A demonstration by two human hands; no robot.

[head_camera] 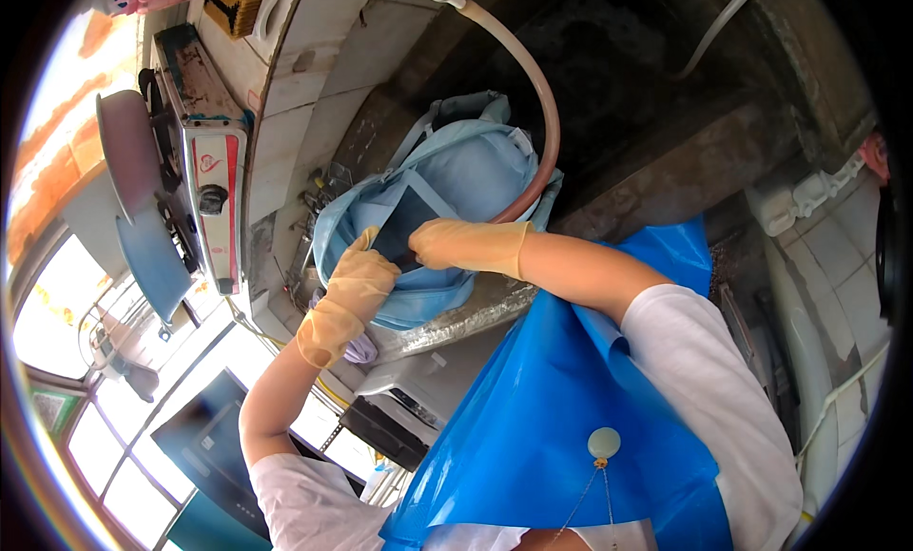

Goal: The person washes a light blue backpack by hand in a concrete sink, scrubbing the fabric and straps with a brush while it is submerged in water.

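A light blue backpack (471, 166) lies unzipped on the edge of a dark concrete sink, its mouth facing up. Inside it shows a dark panel with a pale blue border (405, 223), seemingly an inner pocket. My left hand (362, 274), in a thin yellowish rubber glove, pinches the panel's left edge with thumb and fingers. On its other side, my right hand (444, 244), gloved alike, has curled fingers against the panel; its fingertips are hidden. A reddish-brown hose (551, 116) runs from a tap down into the bag, and its end disappears behind my right wrist.
Left of the sink, a gas stove (216, 201) stands on a tiled counter (292, 137), with pans (148, 258) beyond it. A brush (232, 7) lies at the top left. A blue plastic apron (542, 415) covers my front. The sink basin (628, 59) opens beyond the bag.
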